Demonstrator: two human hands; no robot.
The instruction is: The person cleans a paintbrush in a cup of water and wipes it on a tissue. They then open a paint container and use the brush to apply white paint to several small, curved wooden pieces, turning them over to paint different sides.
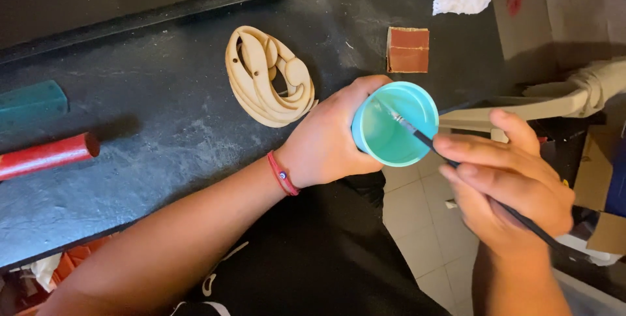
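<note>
Currently: left hand (pixel 326 143) wrapped around teal cup (pixel 395 123); right hand (pixel 508 182) pinching thin paintbrush (pixel 443 153), bristles inside cup; wooden cutout (pixel 268 76) nearby.

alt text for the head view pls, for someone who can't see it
Left hand grips a teal cup at the edge of a dark table, while the right hand dips a thin paintbrush into it. A pale wooden cutout lies on the table beside the cup.
</note>
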